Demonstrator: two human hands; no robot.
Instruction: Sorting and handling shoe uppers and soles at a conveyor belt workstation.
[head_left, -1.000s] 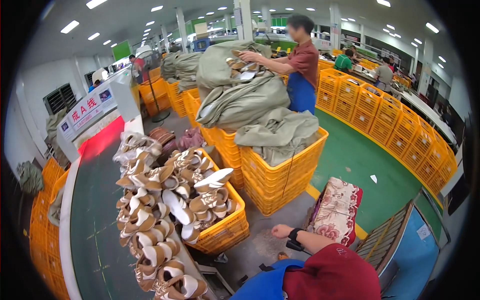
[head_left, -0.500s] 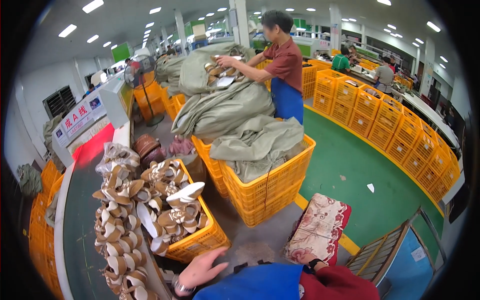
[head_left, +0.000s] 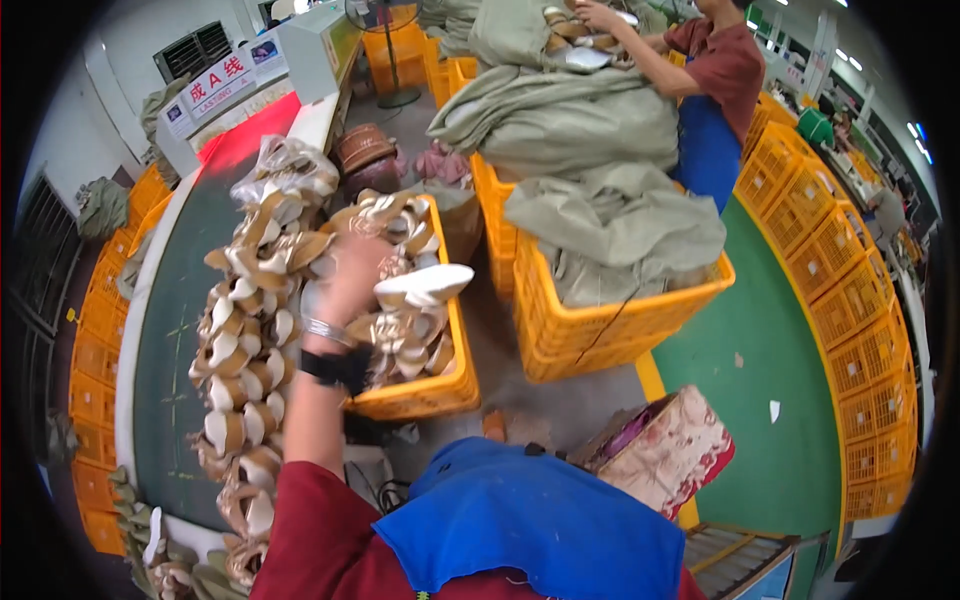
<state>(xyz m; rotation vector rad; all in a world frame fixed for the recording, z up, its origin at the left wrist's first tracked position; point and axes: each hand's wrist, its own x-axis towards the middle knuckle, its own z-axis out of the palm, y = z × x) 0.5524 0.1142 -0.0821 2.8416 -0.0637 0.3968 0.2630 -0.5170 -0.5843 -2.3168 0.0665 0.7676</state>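
My left hand [head_left: 355, 275] reaches over a yellow crate [head_left: 462, 370] filled with brown-and-white shoes [head_left: 410, 335]. Motion smears its fingers, so I cannot tell whether they grip a shoe. A silver bracelet and a black band circle that wrist. Just right of the hand, a shoe with its white sole [head_left: 425, 280] turned up lies on top of the heap. Left of the crate, a long row of similar shoes [head_left: 228, 385] runs along a dark green conveyor belt [head_left: 165, 350]. My right hand is out of view.
Grey-green cloth [head_left: 620, 215] covers stacked yellow crates [head_left: 610, 330] ahead. Behind them a person in a blue apron [head_left: 705, 150] handles shoes. A flower-patterned padded seat [head_left: 675, 440] stands at right, and a metal-framed cart [head_left: 740, 560] at lower right. Yellow crates [head_left: 875, 400] line the right side.
My left hand has moved forward from the crate's near edge to above the shoes. My right hand, earlier near the patterned seat, has left view. The view has shifted left and down.
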